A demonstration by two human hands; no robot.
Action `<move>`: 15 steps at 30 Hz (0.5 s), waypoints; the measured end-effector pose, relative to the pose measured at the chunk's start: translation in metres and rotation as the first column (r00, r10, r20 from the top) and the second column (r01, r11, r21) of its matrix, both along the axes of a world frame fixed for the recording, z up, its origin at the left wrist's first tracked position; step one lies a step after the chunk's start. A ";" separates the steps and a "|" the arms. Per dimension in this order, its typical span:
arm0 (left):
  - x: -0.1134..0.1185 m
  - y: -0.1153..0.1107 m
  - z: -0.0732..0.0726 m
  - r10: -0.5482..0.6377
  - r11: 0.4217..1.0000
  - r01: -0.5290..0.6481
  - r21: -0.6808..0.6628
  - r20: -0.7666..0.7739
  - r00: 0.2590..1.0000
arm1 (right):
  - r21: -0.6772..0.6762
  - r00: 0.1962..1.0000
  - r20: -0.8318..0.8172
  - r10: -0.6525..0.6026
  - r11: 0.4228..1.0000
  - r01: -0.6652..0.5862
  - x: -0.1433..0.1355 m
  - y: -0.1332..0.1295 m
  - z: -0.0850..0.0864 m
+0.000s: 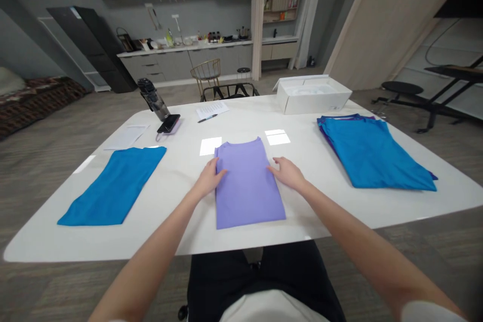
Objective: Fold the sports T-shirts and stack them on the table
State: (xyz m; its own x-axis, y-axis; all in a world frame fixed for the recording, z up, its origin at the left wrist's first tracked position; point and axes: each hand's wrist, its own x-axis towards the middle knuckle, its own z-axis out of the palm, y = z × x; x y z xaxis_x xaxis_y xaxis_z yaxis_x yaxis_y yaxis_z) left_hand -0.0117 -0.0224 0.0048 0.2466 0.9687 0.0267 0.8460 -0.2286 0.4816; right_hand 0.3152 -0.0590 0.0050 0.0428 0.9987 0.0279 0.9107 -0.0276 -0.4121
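Observation:
A folded lavender garment (247, 186), probably a shirt, lies flat on the white table (309, 161) in front of me. My left hand (208, 177) rests at its left edge, thumb over the cloth and fingers apart along the side. At the opposite edge, my right hand (289, 173) touches the fabric with its thumb, its fingers loosely bent and apart. A folded blue garment (115, 186) lies farther left. To the right is a stack of unfolded-looking garments, with a blue one (373, 151) on top and purple and dark blue edges showing beneath.
An open white box (315, 103) stands at the back right. Toward the back left are a dark bottle (154, 100), a phone (169, 124), papers (212, 109) and a pen (207, 118). A black chair (230, 93) stands behind the table.

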 end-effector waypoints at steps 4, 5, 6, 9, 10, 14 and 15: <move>0.030 0.075 0.006 0.215 0.967 -0.230 -0.107 -0.133 0.968 | -0.154 0.992 -0.089 -0.086 0.985 0.071 -0.020 0.084 0.003; 0.034 0.090 0.006 0.257 0.954 -0.274 -0.120 -0.141 0.956 | -0.177 0.986 -0.131 -0.100 0.981 0.076 -0.024 0.101 0.002; 0.036 0.102 0.006 0.291 0.941 -0.308 -0.141 -0.132 0.948 | -0.201 0.981 -0.152 -0.119 0.976 0.087 -0.026 0.116 0.002; 0.036 0.129 0.003 0.336 0.907 -0.329 -0.262 -0.021 0.942 | -0.267 0.979 -0.146 -0.143 0.959 0.101 -0.030 0.145 0.001; 0.035 0.135 0.002 0.323 0.900 -0.302 -0.315 0.013 0.946 | -0.284 0.981 -0.139 -0.138 0.954 0.094 -0.029 0.150 0.000; 0.032 0.145 -0.002 0.240 0.898 -0.208 -0.388 0.037 0.970 | -0.295 0.976 -0.205 -0.076 0.955 0.013 -0.027 0.154 -0.003; 0.031 0.144 -0.002 0.218 0.915 -0.191 -0.356 0.037 0.975 | -0.273 0.970 -0.235 -0.061 0.962 -0.006 -0.026 0.151 -0.004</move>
State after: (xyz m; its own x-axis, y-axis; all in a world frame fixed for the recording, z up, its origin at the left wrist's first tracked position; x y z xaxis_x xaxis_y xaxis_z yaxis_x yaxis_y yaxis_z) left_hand 0.0196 0.1217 0.0031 0.0524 0.9492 -0.3104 0.8150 0.1390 0.5626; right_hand 0.2891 0.0925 0.0008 0.0425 0.9655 -0.2569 0.7833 -0.1918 -0.5913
